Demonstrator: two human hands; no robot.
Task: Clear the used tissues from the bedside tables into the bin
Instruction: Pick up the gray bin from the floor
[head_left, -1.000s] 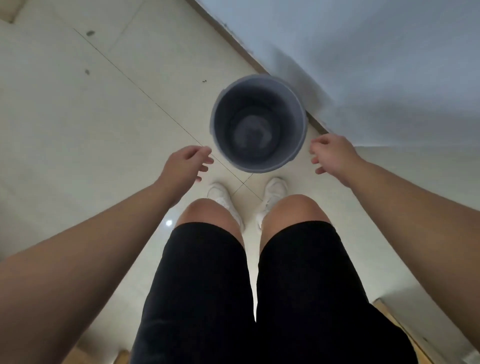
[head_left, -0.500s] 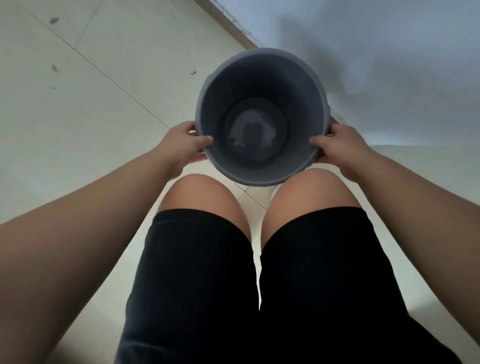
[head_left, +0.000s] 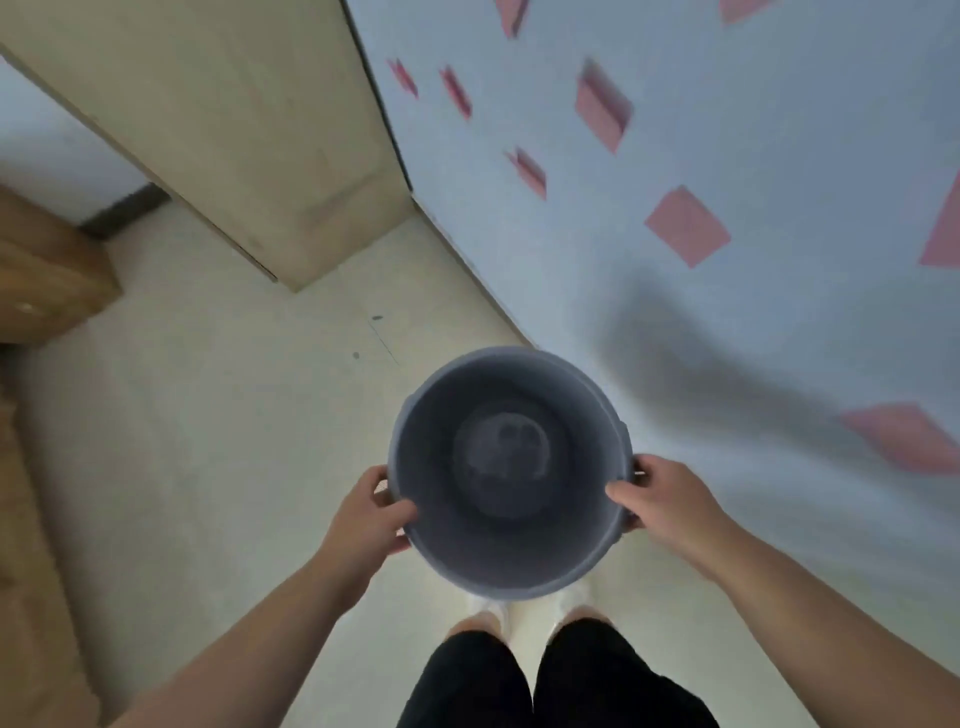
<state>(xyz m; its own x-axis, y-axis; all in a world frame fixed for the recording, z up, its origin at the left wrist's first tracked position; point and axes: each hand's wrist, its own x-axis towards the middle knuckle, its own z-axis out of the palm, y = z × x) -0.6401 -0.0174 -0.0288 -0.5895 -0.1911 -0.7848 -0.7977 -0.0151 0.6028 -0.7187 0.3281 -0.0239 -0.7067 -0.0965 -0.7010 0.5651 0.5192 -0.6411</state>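
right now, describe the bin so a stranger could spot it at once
Find the pale blue cover with pink squares on the right. Beside its edge, over the cream floor, the left hand and right hand grip the bin. It alone is round, dark grey, open-topped, empty.

Bin (head_left: 511, 569) above floor (head_left: 208, 441) — wall (head_left: 727, 322) right, cabinet (head_left: 234, 130) left
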